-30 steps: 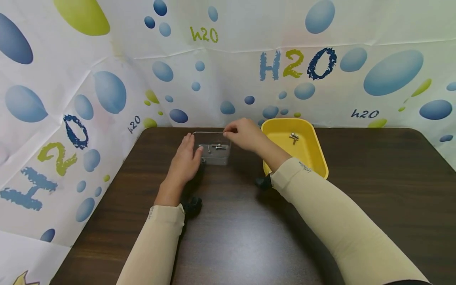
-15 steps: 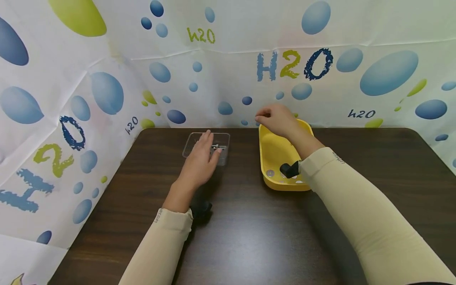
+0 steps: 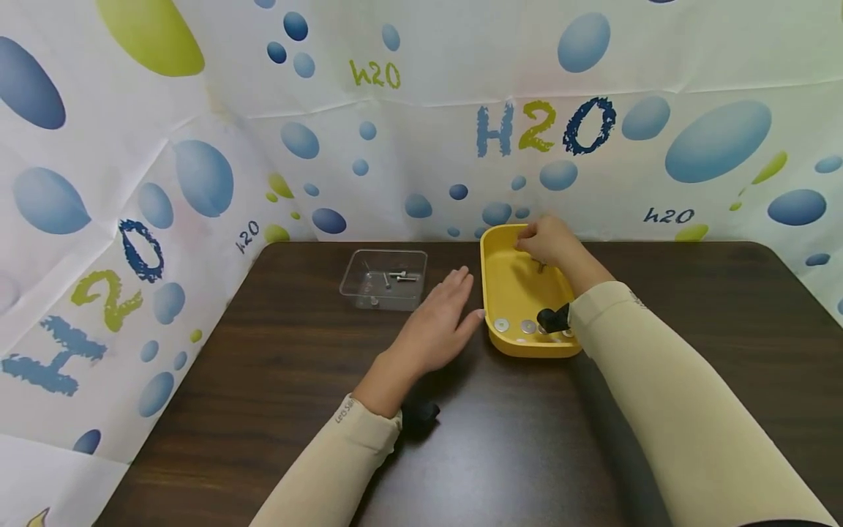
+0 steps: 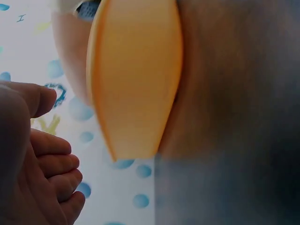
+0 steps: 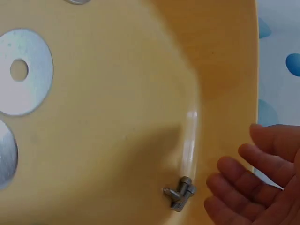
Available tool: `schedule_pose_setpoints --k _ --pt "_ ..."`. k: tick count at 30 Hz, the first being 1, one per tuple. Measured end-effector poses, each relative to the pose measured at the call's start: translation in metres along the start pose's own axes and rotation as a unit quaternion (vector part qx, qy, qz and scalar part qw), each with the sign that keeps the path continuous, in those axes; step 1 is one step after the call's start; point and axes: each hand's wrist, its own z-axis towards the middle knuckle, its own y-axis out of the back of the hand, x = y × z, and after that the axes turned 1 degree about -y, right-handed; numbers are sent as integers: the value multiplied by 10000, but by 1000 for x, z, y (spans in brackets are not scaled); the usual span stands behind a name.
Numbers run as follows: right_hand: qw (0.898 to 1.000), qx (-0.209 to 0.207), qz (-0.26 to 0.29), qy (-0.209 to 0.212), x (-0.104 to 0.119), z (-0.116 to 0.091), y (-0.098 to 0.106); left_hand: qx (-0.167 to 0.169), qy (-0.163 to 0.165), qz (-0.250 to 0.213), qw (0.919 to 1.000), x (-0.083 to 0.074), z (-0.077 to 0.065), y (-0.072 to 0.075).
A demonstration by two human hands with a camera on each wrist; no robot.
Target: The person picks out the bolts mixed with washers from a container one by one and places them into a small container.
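"Fingers point(image 5: 234, 174) of the right hand point(image 3: 553, 240) first: how do they lie?"

"Loosely bent, side by side, thumb apart, just beside the bolts point(image 5: 180, 193). Those lie bunched inside the yellow tray point(image 3: 514, 284), toward its far wall."

"Anything else in it?"

"Washers point(image 3: 502, 325), along the tray's near end."

"Which edges matter?"

"Its right rim has the right forearm crossing above. Outside its left rim is the left hand point(image 3: 431, 333), fingers together, thumb held away; the thumb tip comes right up to that rim, touching or not I can't tell."

"And room?"

"Left of the tray, past a strip of tabletop point(image 3: 691, 307), stands a clear box point(image 3: 402, 301) holding small screws. Tabletop stretches wide to the tray's right. Behind the tray, the table's far edge is close, then a patterned sheet point(image 3: 448, 69)."
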Motion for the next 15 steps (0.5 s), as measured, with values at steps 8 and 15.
schedule_pose_setpoints --k 8,15 --pt "9986 335 -275 -310 -3 0 -6 414 -186 248 9987 -11 2 -16" --pt "9947 513 -870 -210 -6 -1 -10 493 -125 304 9982 -12 2 -19"
